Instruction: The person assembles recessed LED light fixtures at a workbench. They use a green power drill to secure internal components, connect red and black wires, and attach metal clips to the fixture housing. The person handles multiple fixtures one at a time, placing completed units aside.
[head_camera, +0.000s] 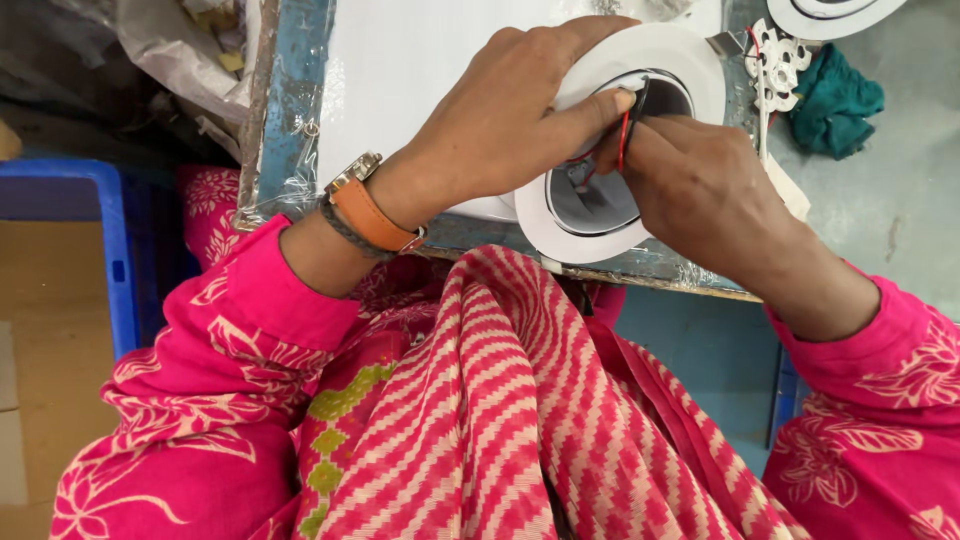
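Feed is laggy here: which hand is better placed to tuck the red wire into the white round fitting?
Probably the right hand: its fingers already pinch the red wire at the opening of the white round fitting. The left hand lies across the rim, steadying it.

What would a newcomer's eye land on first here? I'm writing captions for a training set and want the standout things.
First, the two hands meeting over a round white downlight housing at top centre: the left hand lies across its rim, while the right hand pinches red and black wires at its opening. Next, the orange-strapped wristwatch on the left wrist, and the bright pink patterned clothing filling the lower frame.
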